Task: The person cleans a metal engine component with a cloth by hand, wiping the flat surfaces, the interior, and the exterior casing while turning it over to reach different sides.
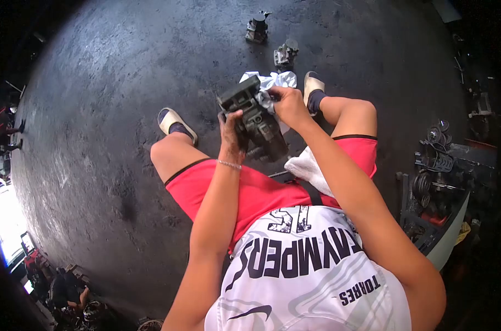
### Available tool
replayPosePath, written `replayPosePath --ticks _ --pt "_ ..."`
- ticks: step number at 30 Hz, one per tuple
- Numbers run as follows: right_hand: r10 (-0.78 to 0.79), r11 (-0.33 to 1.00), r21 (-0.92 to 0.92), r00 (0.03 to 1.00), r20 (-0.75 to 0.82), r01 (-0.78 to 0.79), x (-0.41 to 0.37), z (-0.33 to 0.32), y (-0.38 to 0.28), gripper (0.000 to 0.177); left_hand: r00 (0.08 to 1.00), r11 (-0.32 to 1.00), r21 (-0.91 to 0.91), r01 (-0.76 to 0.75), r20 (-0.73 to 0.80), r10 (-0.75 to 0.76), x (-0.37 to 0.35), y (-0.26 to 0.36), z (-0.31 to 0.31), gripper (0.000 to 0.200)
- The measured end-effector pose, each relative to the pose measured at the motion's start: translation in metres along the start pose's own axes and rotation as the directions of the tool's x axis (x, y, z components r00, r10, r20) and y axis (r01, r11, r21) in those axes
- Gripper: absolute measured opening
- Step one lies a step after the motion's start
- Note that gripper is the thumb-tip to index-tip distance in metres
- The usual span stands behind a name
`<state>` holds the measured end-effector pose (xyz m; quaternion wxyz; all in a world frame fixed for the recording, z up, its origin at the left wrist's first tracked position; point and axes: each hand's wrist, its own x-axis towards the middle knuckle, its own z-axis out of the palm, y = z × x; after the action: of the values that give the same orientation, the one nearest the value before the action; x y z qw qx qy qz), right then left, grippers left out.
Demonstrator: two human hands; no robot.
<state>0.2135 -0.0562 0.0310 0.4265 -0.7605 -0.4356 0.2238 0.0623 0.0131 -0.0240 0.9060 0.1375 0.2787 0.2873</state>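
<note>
Between my knees I hold up a bulky dark engine part [264, 127] with a flat rectangular end and a ribbed, stepped body. My left hand [231, 131] is closed around its left side, thumb on the near face. On the other side my right hand [291, 105] pinches a crumpled greyish rag [266, 101] against the part's upper right. A white cloth [283, 80] shows just behind that hand. Across my lap on the right lies a white towel [311, 170].
Two smaller metal engine parts stand on the dark floor ahead, one farther [256, 28] and one nearer [286, 54]. At right is a metal bench [446, 231] with wheels and loose parts. Another person [68, 289] is at the lower left.
</note>
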Motion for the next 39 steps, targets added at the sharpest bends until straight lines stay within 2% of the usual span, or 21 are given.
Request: replayPosePath --ticks 2,4,5,7,11,13,15,19,21,23,25,27,29,31,32,34,35,36,37,38,39 --pt "0.035 0.997 -0.063 0.999 0.038 -0.033 -0.008 -0.005 -0.013 0.023 0.998 1.0 -0.023 0.003 0.065 -0.001 -0.009 0.003 0.011 0.043" --pt "-0.153 0.987 -0.051 0.987 0.042 0.155 -0.023 -0.006 -0.025 0.025 0.995 0.996 -0.062 0.06 0.089 -0.054 -0.014 0.008 0.019 0.043" --pt "-0.145 0.987 -0.058 0.988 0.047 0.147 -0.028 -0.006 -0.027 0.025 0.988 0.989 -0.096 0.113 0.116 -0.102 -0.02 0.009 0.021 0.044" --pt "-0.06 0.996 0.059 0.998 0.008 0.059 -0.021 -0.003 -0.031 0.024 0.995 0.995 -0.055 0.085 0.054 -0.082 -0.019 0.011 0.027 0.045" --pt "-0.072 0.996 0.04 0.997 -0.033 0.073 -0.013 0.0 -0.037 0.021 0.993 0.993 -0.01 0.115 0.04 -0.115 -0.019 0.014 0.02 0.046" --pt "-0.262 0.947 -0.178 0.963 0.058 0.268 -0.015 -0.004 -0.049 0.021 0.995 0.999 0.012 0.03 0.09 -0.031 -0.021 0.011 0.025 0.045" --pt "-0.236 0.955 -0.159 0.966 0.107 0.251 -0.019 -0.009 -0.05 0.02 0.995 0.999 -0.043 0.024 0.095 -0.02 -0.023 0.009 0.023 0.043" --pt "-0.255 0.944 -0.194 0.964 0.074 0.265 -0.029 -0.008 -0.048 0.017 0.997 0.998 -0.06 0.0 0.08 0.004 -0.017 0.01 0.014 0.046" --pt "-0.322 0.9 -0.289 0.945 0.066 0.326 -0.031 -0.002 -0.051 0.017 0.997 0.999 -0.014 -0.034 0.071 0.035 -0.016 0.009 0.013 0.046" --pt "-0.303 0.925 -0.218 0.95 0.073 0.311 -0.022 -0.007 -0.047 0.016 0.998 1.0 -0.017 0.004 0.065 -0.003 -0.02 0.011 0.015 0.046" --pt "-0.228 0.95 -0.173 0.957 0.179 0.258 -0.01 -0.018 -0.049 0.016 0.997 0.999 -0.001 0.052 0.058 -0.052 -0.025 0.017 0.02 0.046" --pt "-0.259 0.937 -0.19 0.949 0.182 0.292 -0.001 -0.027 -0.044 0.016 0.991 0.992 -0.069 0.108 0.087 -0.102 -0.029 0.015 0.023 0.048" --pt "-0.152 0.923 -0.348 0.986 0.065 0.165 0.008 -0.05 -0.039 0.017 0.991 0.991 -0.084 0.105 0.097 -0.097 -0.027 0.012 0.019 0.051" --pt "0.023 0.953 -0.302 0.999 0.047 -0.008 0.013 -0.08 -0.034 0.018 0.983 0.987 -0.116 0.109 0.162 -0.09 -0.03 0.016 0.026 0.054" --pt "0.025 0.955 -0.297 0.998 0.057 -0.007 0.014 -0.09 -0.024 0.018 0.981 0.985 -0.119 0.128 0.162 -0.108 -0.03 0.017 0.023 0.057" --pt "0.152 0.988 0.013 0.987 0.056 -0.153 0.014 -0.104 -0.017 0.022 0.983 0.984 -0.123 0.126 0.146 -0.108 -0.032 0.018 0.024 0.058" --pt "0.153 0.988 0.013 0.987 0.052 -0.154 0.013 -0.104 -0.013 0.022 0.984 0.984 -0.129 0.124 0.141 -0.105 -0.031 0.018 0.025 0.058" --pt "0.101 0.971 0.21 0.993 0.062 -0.112 0.008 -0.101 -0.02 0.022 0.978 0.979 -0.151 0.134 0.18 -0.106 -0.031 0.017 0.024 0.058" --pt "0.048 0.915 0.398 0.997 0.061 -0.068 0.002 -0.098 -0.032 0.024 0.977 0.979 -0.151 0.139 0.183 -0.11 -0.032 0.017 0.027 0.058" --pt "0.064 0.803 0.582 0.989 0.133 -0.13 0.0 -0.096 -0.046 0.026 0.975 0.977 -0.153 0.152 0.187 -0.122 -0.034 0.018 0.03 0.058" --pt "0.069 0.803 0.581 0.989 0.134 -0.134 -0.001 -0.088 -0.057 0.026 0.973 0.974 -0.154 0.164 0.189 -0.134 -0.035 0.018 0.032 0.058"
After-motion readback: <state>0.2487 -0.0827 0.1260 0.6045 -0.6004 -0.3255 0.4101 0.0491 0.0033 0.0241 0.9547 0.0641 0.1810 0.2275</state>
